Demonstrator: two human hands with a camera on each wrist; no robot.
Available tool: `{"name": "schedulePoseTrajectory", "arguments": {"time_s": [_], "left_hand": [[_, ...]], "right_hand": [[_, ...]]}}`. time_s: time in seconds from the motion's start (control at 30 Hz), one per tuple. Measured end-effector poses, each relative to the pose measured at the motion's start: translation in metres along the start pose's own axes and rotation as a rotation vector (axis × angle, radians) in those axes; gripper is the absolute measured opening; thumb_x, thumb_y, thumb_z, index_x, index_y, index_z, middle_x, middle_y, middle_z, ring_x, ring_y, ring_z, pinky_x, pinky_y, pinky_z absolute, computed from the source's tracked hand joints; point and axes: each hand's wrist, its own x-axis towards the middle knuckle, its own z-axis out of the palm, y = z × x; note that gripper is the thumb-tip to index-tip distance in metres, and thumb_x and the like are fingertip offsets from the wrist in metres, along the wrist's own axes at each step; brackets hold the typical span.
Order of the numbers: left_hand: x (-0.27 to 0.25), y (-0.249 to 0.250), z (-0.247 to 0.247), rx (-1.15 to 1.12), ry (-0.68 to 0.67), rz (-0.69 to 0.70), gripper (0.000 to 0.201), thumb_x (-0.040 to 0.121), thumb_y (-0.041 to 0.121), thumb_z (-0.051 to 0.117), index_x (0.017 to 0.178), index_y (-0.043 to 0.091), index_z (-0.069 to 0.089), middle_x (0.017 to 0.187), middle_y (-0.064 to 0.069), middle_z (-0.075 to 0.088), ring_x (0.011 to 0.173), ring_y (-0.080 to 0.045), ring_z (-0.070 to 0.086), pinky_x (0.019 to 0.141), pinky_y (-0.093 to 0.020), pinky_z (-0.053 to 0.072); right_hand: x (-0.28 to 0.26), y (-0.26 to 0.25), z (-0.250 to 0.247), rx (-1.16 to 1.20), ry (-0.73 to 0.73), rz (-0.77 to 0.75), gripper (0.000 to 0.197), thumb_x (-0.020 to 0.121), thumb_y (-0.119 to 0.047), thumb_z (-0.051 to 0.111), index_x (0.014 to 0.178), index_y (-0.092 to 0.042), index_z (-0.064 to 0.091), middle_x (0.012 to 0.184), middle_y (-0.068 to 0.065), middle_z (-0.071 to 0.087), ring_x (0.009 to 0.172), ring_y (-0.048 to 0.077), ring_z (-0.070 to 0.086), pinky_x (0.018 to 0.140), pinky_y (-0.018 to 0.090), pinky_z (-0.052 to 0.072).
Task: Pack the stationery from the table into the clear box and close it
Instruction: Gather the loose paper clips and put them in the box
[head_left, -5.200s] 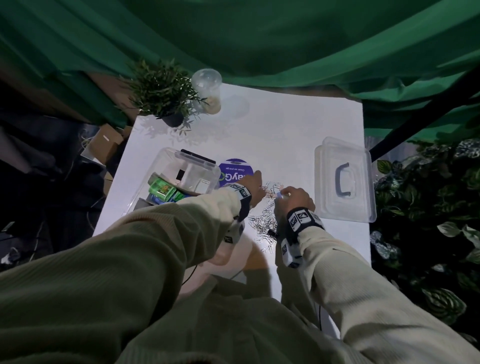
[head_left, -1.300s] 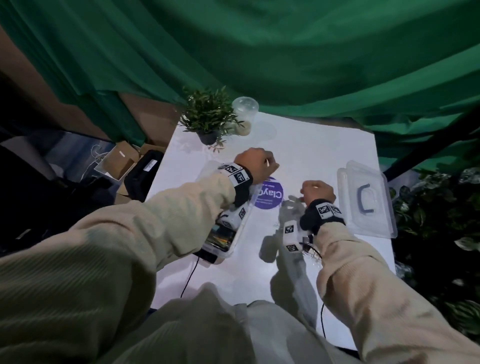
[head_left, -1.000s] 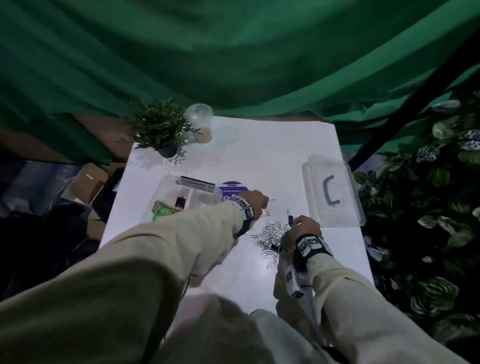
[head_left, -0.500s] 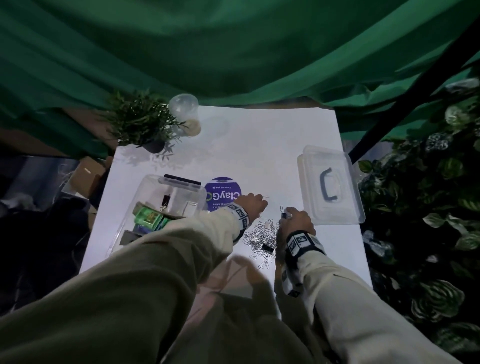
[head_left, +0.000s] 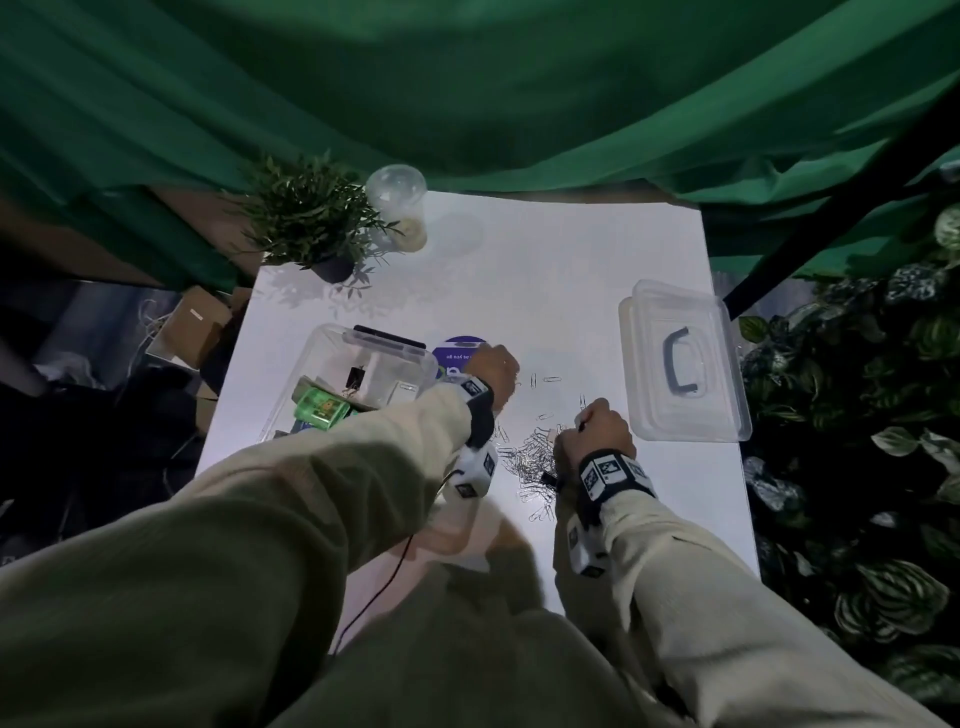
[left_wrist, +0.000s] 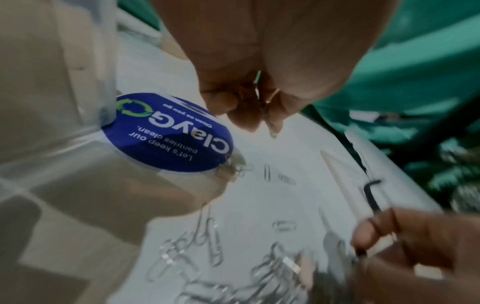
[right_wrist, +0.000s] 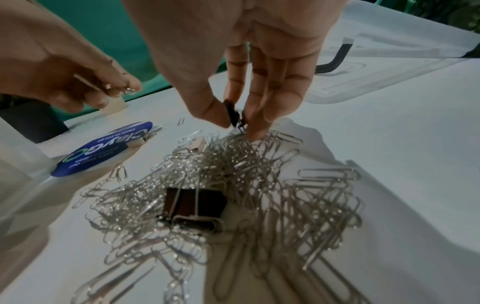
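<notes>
Right wrist view: a small black binder clip (right_wrist: 235, 115) is pinched between thumb and fingertips of the right hand (right_wrist: 249, 61), just above the paper clip pile (right_wrist: 221, 185) on the white table (right_wrist: 389, 164). A few paper clips (left_wrist: 267, 109) are gripped in the curled left hand (left_wrist: 259, 61). The clear box (head_left: 363, 374) is seen open at the table's left, its lid (head_left: 680, 364) well apart on the right.

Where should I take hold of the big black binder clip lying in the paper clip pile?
Probably from above, pinching the black body across its two side edges. It lies flat with its wire handles folded against it, and paper clips crowd it all round, leaving only the top exposed.
</notes>
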Motion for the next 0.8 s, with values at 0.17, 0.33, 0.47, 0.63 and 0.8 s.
{"name": "schedulePoseTrajectory", "arguments": {"time_s": [0.17, 0.33, 0.47, 0.63, 0.8], "left_hand": [[0.0, 0.002, -0.018, 0.307, -0.239, -0.062, 0.035, 0.097, 0.026, 0.051, 0.13, 0.013, 0.056, 0.133, 0.001, 0.056, 0.126, -0.023, 0.052, 0.089, -0.033, 0.046], [0.005, -0.002, -0.01, 0.458, -0.158, 0.002, 0.028, 0.097, 0.022, 0.046, 0.111, 0.006, 0.064, 0.117, -0.018, 0.061, 0.108, -0.031, 0.06, 0.076, -0.031, 0.046], [-0.001, -0.021, 0.006, 0.442, -0.053, 0.018, 0.048, 0.085, 0.056, 0.043, 0.104, 0.017, 0.063, 0.101, -0.006, 0.067, 0.094, -0.027, 0.065, 0.085, -0.034, 0.051], [-0.009, -0.034, 0.021, 0.616, -0.034, 0.062, 0.067, 0.095, 0.052, 0.04, 0.147, 0.01, 0.028, 0.143, -0.013, 0.045, 0.126, -0.034, 0.048, 0.104, -0.045, 0.037], [-0.007, -0.03, 0.024, 0.577, -0.06, 0.07, 0.064, 0.094, 0.052, 0.042, 0.142, 0.011, 0.035, 0.141, -0.011, 0.047, 0.127, -0.031, 0.046, 0.109, -0.043, 0.03]], "right_hand": [[-0.005, 0.003, -0.004, 0.315, 0.094, 0.03, 0.01, 0.079, -0.01, 0.055, 0.086, -0.017, 0.055, 0.086, 0.005, 0.066, 0.084, 0.031, 0.062, 0.068, 0.026, 0.044], [-0.003, -0.004, -0.018, 0.454, -0.069, 0.2, 0.025, 0.09, -0.01, 0.045, 0.089, -0.006, 0.07, 0.09, 0.007, 0.065, 0.09, 0.026, 0.057, 0.073, 0.023, 0.037], [-0.003, -0.009, -0.019, 0.602, -0.128, 0.326, 0.028, 0.08, -0.029, 0.051, 0.059, -0.012, 0.057, 0.066, 0.004, 0.059, 0.066, 0.023, 0.053, 0.064, 0.029, 0.042], [-0.003, -0.011, -0.016, 0.21, -0.117, 0.172, 0.053, 0.089, -0.053, 0.051, 0.056, -0.012, 0.052, 0.071, 0.007, 0.057, 0.078, 0.026, 0.053, 0.071, 0.027, 0.038], [-0.01, -0.009, -0.002, -0.011, -0.081, 0.048, 0.034, 0.076, -0.05, 0.064, 0.083, -0.017, 0.06, 0.084, 0.0, 0.062, 0.083, 0.026, 0.059, 0.073, 0.03, 0.045]]}}
